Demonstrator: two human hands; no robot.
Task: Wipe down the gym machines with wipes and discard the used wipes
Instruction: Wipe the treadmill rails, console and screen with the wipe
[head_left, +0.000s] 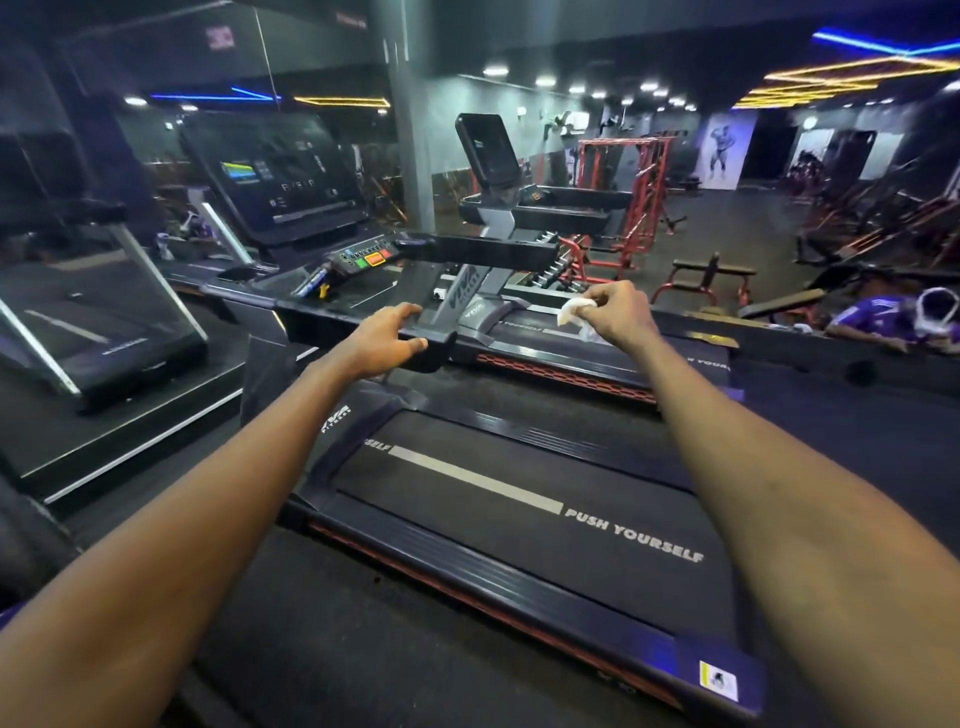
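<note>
Your right hand (615, 312) pinches a crumpled white wipe (572, 312) between thumb and fingertips, held in the air to the right of the treadmill handrail (332, 322). Your left hand (387, 338) curls round that handrail's near end. The wipe isn't discarded yet, and no bin shows. In this dim light I can't tell which surfaces are already clean. Right of the handrail there's free air over the belt (519, 530); beyond the handrail, the console (366, 258) crowds your reach.

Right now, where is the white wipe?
In the head view, the crumpled white wipe is pinched in the right hand, right of the black treadmill handrail.
</note>
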